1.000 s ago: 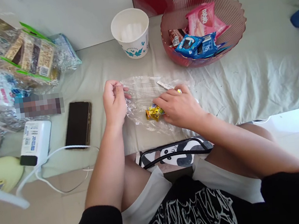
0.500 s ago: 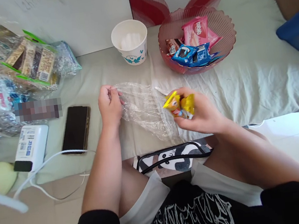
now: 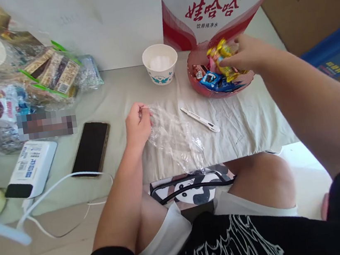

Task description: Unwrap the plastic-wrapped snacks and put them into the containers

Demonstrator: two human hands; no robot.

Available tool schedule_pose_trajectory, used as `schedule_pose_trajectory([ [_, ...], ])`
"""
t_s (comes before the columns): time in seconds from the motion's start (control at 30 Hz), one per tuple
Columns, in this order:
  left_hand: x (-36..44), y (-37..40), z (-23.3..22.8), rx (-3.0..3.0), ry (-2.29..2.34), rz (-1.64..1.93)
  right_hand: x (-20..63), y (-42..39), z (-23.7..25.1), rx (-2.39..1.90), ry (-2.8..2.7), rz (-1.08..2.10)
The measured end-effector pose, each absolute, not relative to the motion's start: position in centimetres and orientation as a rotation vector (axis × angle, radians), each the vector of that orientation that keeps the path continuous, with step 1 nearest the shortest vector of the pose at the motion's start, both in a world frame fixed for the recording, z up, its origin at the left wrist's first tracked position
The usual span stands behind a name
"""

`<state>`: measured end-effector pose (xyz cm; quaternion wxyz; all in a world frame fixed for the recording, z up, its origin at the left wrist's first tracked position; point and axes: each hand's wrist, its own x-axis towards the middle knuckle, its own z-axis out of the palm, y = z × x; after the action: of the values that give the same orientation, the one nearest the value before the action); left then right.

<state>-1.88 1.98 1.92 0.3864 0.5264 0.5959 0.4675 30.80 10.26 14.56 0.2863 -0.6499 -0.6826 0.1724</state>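
Observation:
My left hand (image 3: 139,122) pinches the edge of a clear plastic bag (image 3: 174,137), which hangs crumpled over the cloth toward the front edge. Over the pink scalloped bowl (image 3: 198,88), my right hand (image 3: 246,54) is closed around yellow snack packets (image 3: 225,59). Blue wrapped snacks (image 3: 216,81) and a brown packet (image 3: 201,72) lie in the bowl; a pink packet is mostly hidden behind the yellow ones. Between the bag and the bowl, a white utility knife (image 3: 200,119) rests on the cloth.
A white paper cup (image 3: 161,64) stands left of the bowl, before a white and red carton (image 3: 220,8). At left lie a phone (image 3: 91,148), a white power bank (image 3: 33,168) with a cable, and bagged snack bars (image 3: 53,72). A panda-patterned item (image 3: 193,189) shows below the edge.
My right hand has carried the yellow packets up and right, from beside the bag to over the bowl. The utility knife is now uncovered. My left hand still grips the bag.

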Motion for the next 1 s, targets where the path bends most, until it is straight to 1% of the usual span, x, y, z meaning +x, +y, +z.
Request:
schedule_pose_trajectory([
  [0.07,-1.9,1.8,2.2,1.346,1.499,1.185,29.9,9.3,14.7,-1.950,-1.687,0.350],
  [0.1,-1.8,1.8,2.4,1.350,1.491,1.179,29.2,7.8,14.5,-1.969,-1.646,0.317],
  [0.13,-1.8,1.8,2.5,1.350,1.487,1.171,28.4,5.9,13.9,-1.840,-1.677,0.325],
  [0.23,-1.7,1.8,2.6,1.341,1.481,1.156,26.7,-0.4,10.2,-1.228,-1.894,0.539],
  [0.27,-1.7,1.7,2.6,1.340,1.478,1.156,26.3,-2.1,8.4,-1.146,-1.982,0.595],
  [0.37,-1.7,1.5,2.5,1.364,1.436,1.150,25.7,-4.6,3.6,-1.167,-2.052,0.692],
  [0.47,-1.8,1.0,2.6,1.410,1.335,1.099,25.8,-4.2,1.4,-1.199,-1.864,0.914],
  [0.57,-1.9,0.5,2.9,1.457,1.209,1.026,25.9,-3.3,1.5,-1.212,-1.683,1.125],
  [0.67,-1.7,0.0,3.3,1.492,1.120,0.974,25.4,-3.5,2.3,-1.301,-1.623,1.187],
  [0.77,-1.1,-0.2,3.2,1.523,1.032,0.959,24.3,-4.3,3.0,-1.437,-1.596,1.131],
  [0.87,-0.3,-0.1,2.7,1.510,0.939,0.936,23.6,-4.6,3.5,-1.621,-1.557,0.990],
  [1.0,0.3,0.5,2.6,1.334,1.039,0.936,24.3,-4.1,3.6,-1.694,-1.390,0.911],
])
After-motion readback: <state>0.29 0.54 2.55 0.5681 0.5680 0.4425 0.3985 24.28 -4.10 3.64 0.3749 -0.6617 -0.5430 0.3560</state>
